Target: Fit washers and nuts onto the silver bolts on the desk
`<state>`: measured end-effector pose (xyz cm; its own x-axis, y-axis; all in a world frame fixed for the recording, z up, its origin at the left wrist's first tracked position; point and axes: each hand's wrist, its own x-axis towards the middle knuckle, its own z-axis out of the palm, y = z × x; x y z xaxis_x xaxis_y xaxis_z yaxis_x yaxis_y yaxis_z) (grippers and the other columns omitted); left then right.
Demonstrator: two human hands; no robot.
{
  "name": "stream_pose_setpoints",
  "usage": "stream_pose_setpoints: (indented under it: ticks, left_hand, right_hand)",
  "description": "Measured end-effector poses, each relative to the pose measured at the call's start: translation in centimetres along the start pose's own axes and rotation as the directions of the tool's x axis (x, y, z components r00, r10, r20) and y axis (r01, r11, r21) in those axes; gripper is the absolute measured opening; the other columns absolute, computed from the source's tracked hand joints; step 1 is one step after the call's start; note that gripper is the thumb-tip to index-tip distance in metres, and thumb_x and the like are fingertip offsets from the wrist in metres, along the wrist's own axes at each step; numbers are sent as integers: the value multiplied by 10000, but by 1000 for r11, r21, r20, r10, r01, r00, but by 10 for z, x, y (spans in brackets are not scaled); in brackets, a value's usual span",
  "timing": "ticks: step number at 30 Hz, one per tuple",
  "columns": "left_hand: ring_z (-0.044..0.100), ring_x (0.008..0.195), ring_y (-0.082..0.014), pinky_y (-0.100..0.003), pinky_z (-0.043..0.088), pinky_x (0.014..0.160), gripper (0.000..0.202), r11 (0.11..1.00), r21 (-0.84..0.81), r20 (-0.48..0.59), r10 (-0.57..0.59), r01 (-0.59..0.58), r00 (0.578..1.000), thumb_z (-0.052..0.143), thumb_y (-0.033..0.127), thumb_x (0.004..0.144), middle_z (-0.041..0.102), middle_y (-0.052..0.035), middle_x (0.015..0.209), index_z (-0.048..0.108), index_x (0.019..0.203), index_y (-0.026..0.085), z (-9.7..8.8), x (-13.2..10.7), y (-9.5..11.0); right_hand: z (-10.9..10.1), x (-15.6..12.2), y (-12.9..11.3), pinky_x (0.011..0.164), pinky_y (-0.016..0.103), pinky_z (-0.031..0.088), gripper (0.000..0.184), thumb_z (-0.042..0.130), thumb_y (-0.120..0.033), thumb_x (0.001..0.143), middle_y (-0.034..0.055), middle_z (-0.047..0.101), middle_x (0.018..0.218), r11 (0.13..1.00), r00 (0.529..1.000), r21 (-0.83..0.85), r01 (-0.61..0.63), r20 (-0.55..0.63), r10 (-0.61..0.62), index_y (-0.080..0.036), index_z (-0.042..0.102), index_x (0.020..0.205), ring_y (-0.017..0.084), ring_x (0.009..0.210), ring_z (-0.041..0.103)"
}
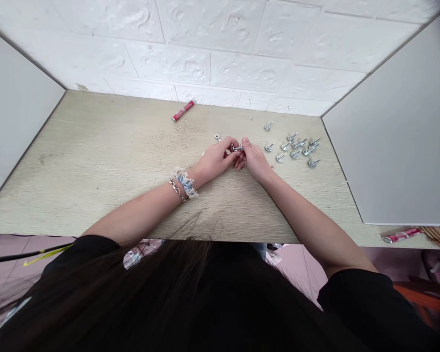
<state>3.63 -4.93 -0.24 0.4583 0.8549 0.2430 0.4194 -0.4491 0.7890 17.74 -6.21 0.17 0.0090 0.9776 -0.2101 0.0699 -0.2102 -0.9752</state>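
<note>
Between my two hands, just above the table, is a small silvery bolt (237, 148) lying roughly level. Thumb and fingers of my left hand (220, 157) pinch its left end. At its other end my right hand (255, 160) has its thumb and fingers closed on it. My fingers hide part of the bolt, and any nut or washer on it is too small to make out. Just beyond my left hand a loose nut (217, 137) lies on the table, with other small metal pieces partly covered by that hand.
Several bolts with washers (299, 143) lie grouped on the right of the wooden table (106, 146). A red tube-like stick (183, 111) rests near the white brick-patterned wall (190, 66). Grey panels (399, 132) stand at both sides. Another red stick (401, 235) lies at the right front edge.
</note>
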Motion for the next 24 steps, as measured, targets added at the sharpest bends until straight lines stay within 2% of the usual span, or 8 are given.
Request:
stream_pose_setpoints:
  ticks: [7, 11, 16, 24]
  left_hand:
    - [537, 595, -68, -214, 431, 645, 125, 1000, -21, 3, -2, 2, 1000, 541, 237, 869, 635, 31, 769, 553, 980, 182, 0, 0, 1]
    - [550, 630, -74, -220, 444, 678, 140, 1000, -6, -1, -15, 15, 1000, 550, 239, 865, 639, 20, 795, 557, 990, 175, -1, 0, 4]
    - [548, 645, -82, -223, 444, 691, 115, 1000, 22, 4, -21, 21, 1000, 544, 236, 857, 615, 26, 734, 561, 948, 168, -2, -1, 8]
    - [506, 617, -88, -228, 410, 657, 97, 999, 41, 67, -18, 15, 998, 538, 227, 849, 577, 34, 677, 551, 925, 167, -4, 1, 9]
  right_hand:
    - [0, -5, -6, 414, 179, 434, 513, 497, -620, 836, -13, 509, 506, 1000, 999, 23, 0, 34, 0, -138, 563, 672, 62, 422, 497]
    - [-1, -4, -4, 432, 170, 445, 486, 500, -598, 847, -9, 526, 534, 1000, 999, 17, 12, 43, -13, -138, 565, 701, 62, 454, 518]
    - [-2, -3, -1, 448, 150, 456, 451, 494, -566, 866, -13, 538, 565, 999, 997, -20, 45, 61, -44, -142, 566, 732, 55, 482, 535]
    - [-2, -4, -2, 450, 147, 456, 332, 447, -359, 944, -17, 538, 558, 995, 997, -79, 66, 41, -63, -135, 573, 734, 54, 480, 527]
